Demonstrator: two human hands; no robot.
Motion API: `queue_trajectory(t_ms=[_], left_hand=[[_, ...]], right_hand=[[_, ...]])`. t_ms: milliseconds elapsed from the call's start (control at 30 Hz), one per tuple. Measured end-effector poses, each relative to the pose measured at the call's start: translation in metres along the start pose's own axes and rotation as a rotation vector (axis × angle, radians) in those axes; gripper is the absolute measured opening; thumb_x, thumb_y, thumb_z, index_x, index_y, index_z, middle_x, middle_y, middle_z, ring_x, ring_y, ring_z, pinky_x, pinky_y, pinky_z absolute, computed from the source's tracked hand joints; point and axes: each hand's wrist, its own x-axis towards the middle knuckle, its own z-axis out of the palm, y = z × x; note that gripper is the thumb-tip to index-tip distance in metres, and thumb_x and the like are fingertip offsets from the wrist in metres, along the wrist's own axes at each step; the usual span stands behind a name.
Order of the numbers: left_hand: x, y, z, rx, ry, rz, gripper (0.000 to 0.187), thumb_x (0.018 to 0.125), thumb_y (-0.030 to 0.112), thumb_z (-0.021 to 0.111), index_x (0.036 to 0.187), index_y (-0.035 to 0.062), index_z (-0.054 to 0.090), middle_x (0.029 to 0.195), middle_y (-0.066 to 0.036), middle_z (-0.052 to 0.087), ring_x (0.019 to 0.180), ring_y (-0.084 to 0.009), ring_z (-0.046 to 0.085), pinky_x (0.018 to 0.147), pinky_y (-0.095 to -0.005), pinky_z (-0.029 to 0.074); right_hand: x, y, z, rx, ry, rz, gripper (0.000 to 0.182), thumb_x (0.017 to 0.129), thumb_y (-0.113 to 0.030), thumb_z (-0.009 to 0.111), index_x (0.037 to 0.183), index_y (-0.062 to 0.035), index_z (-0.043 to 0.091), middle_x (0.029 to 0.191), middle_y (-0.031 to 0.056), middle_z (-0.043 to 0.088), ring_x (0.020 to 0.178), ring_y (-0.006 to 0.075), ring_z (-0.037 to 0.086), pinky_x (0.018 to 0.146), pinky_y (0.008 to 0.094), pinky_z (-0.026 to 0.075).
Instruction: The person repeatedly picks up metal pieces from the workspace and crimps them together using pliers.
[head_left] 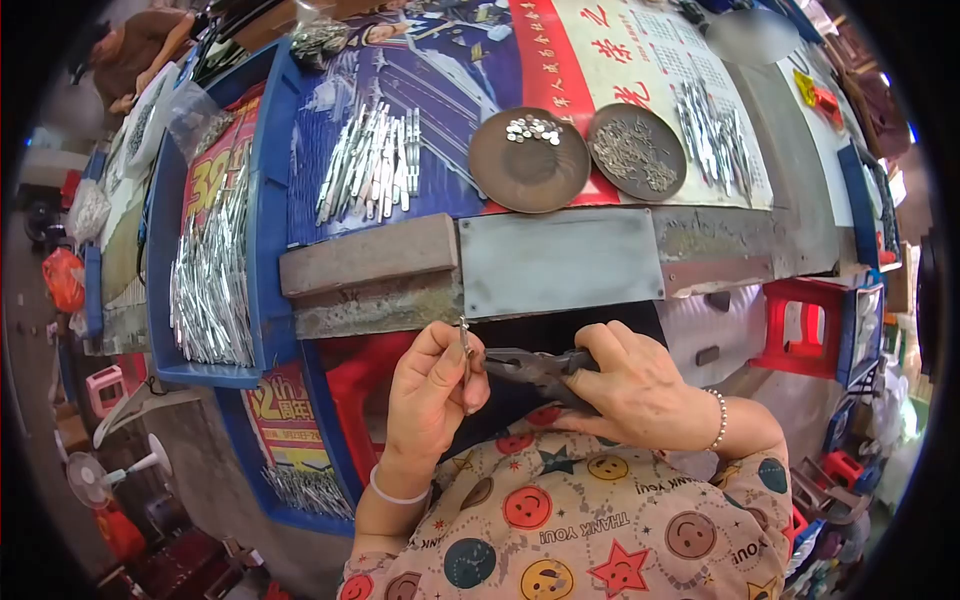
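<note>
My left hand (436, 380) is closed, pinching a small metal piece (464, 338) upright between thumb and fingers. My right hand (640, 385) is wrapped round the handles of dark pliers (530, 368). The pliers point left, and their tips are at the fingers of my left hand by the metal piece; whether they touch it I cannot tell. Just beyond my hands, a pale metal plate (560, 262) is fixed at the bench edge. Behind it stand a brown dish (530, 180) with small shiny round parts and a second dish (671, 152) with tiny parts.
Metal strips (375, 165) lie in a pile on the left of the bench, and more strips (715, 140) lie on the right. A blue bin (268, 250) of metal strips stands at left. Red stools (803, 325) are beyond the bench. A person (140, 50) sits at far left.
</note>
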Motion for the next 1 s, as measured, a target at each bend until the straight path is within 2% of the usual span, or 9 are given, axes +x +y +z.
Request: queue_trajectory(t_ms=[233,467,667,767,867,967,1000], left_hand=[[-0.005,-0.009,0.014,0.205,0.060,-0.026,0.013,0.101,0.016,0.055,0.100,0.0037,0.054,0.078,-0.001,0.056,0.054,-0.0073,0.049,0.047,-0.0216,0.039],[0.000,-0.015,0.023,0.313,0.087,-0.026,0.011,0.101,0.014,0.056,0.099,0.0029,0.054,0.074,0.000,0.053,0.052,-0.0061,0.045,0.048,-0.0210,0.039],[0.005,-0.016,0.024,0.395,0.090,-0.042,0.012,0.101,0.013,0.055,0.099,0.0020,0.054,0.073,0.000,0.052,0.054,-0.0061,0.046,0.049,-0.0203,0.039],[0.007,-0.017,0.027,0.437,0.109,-0.025,0.012,0.101,0.014,0.055,0.097,0.0019,0.054,0.073,0.000,0.052,0.055,-0.0067,0.048,0.050,-0.0197,0.038],[0.009,-0.018,0.024,0.472,0.096,0.010,0.013,0.101,0.014,0.056,0.096,0.0020,0.054,0.075,-0.001,0.054,0.056,-0.0069,0.050,0.051,-0.0195,0.038],[0.009,-0.019,0.021,0.517,0.094,0.048,0.013,0.101,0.014,0.056,0.096,0.0027,0.054,0.077,-0.001,0.055,0.055,-0.0068,0.049,0.050,-0.0197,0.038],[0.008,-0.020,0.021,0.526,0.100,0.060,0.012,0.100,0.015,0.057,0.096,0.0034,0.055,0.078,-0.001,0.055,0.054,-0.0069,0.048,0.049,-0.0200,0.037]], right_hand=[[-0.017,0.009,-0.001,-0.010,-0.025,-0.006,0.041,0.066,-0.030,0.082,0.095,-0.0061,0.067,0.100,0.0102,0.045,0.089,0.0248,0.047,0.070,0.0346,0.043],[-0.024,0.019,0.000,-0.005,-0.009,-0.013,0.039,0.064,-0.029,0.083,0.091,-0.0071,0.066,0.099,0.0098,0.044,0.089,0.0242,0.047,0.069,0.0341,0.043],[-0.025,0.024,0.005,-0.091,0.031,-0.013,0.028,0.069,-0.028,0.078,0.086,-0.0080,0.067,0.092,0.0094,0.043,0.083,0.0238,0.048,0.064,0.0313,0.043],[-0.024,0.020,0.003,-0.108,-0.044,0.034,0.025,0.073,-0.023,0.075,0.088,-0.0050,0.069,0.091,0.0092,0.045,0.081,0.0244,0.050,0.065,0.0319,0.045],[-0.020,0.019,0.000,0.230,-0.132,0.114,0.031,0.079,-0.023,0.073,0.100,-0.0016,0.069,0.090,0.0097,0.045,0.082,0.0253,0.053,0.068,0.0339,0.047],[-0.012,0.038,-0.009,0.998,-0.553,0.184,0.040,0.084,-0.030,0.071,0.111,-0.0004,0.066,0.091,0.0123,0.046,0.084,0.0280,0.057,0.068,0.0363,0.048],[-0.012,0.037,-0.009,0.955,-0.540,0.186,0.043,0.084,-0.032,0.071,0.111,-0.0004,0.066,0.091,0.0131,0.046,0.084,0.0290,0.057,0.067,0.0369,0.048]])
